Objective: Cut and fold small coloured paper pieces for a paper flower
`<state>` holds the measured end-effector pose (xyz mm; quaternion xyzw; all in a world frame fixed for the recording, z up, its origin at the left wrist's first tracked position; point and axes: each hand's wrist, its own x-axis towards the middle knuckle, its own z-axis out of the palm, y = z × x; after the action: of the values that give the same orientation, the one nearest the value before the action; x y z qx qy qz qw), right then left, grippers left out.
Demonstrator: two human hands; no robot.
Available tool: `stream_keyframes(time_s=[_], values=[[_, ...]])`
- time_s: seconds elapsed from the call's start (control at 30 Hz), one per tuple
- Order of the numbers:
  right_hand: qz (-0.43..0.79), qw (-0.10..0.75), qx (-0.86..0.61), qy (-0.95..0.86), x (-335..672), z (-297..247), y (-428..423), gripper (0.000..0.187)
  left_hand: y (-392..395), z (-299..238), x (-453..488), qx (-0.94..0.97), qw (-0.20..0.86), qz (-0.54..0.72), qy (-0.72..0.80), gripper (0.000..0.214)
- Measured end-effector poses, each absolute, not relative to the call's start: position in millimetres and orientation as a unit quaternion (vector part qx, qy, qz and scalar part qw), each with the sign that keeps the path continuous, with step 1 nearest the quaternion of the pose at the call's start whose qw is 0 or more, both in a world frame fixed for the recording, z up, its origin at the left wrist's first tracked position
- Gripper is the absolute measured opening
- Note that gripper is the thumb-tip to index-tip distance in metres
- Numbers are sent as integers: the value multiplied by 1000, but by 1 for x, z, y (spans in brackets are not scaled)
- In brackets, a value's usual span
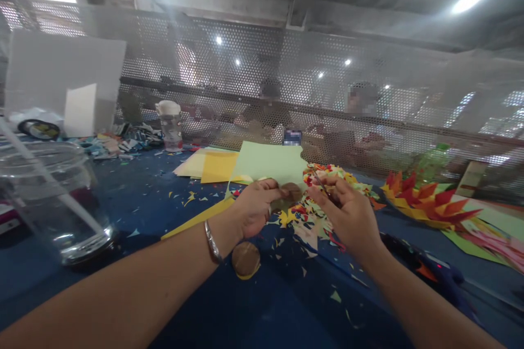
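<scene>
My left hand (260, 204) pinches a pale green sheet of paper (266, 161) together with a brown round disc (291, 192) laid against it. The sheet's right edge has a curved notch near its top corner. My right hand (347, 207) is closed on what look like small scissors (321, 182), largely hidden by the fingers, close to the sheet's right edge. Under my left wrist, a second brown disc (246, 259) with a yellow rim lies on the blue table (286, 305). Many coloured paper scraps (309, 229) are scattered below and between the hands.
A clear jug (53, 202) with a straw stands left, and a white-lidded cup (169, 125) behind it. Yellow sheets (220, 166) lie beyond my left hand. At right are an orange paper flower (429, 202), a green bottle (436, 161) and a dark glue gun (434, 272).
</scene>
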<state>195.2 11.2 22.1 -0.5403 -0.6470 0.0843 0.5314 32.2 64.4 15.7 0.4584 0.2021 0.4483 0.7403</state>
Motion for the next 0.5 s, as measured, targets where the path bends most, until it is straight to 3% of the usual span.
stream_keyframes(time_s=[0.13, 0.3, 0.5], values=[[141, 528, -550, -632, 197, 21, 15, 28, 66, 16, 33, 493, 729, 446, 162, 3], [273, 547, -525, -593, 192, 20, 14, 25, 59, 18, 36, 506, 734, 428, 148, 11], [283, 541, -505, -610, 193, 19, 14, 23, 57, 18, 36, 523, 731, 408, 160, 10]])
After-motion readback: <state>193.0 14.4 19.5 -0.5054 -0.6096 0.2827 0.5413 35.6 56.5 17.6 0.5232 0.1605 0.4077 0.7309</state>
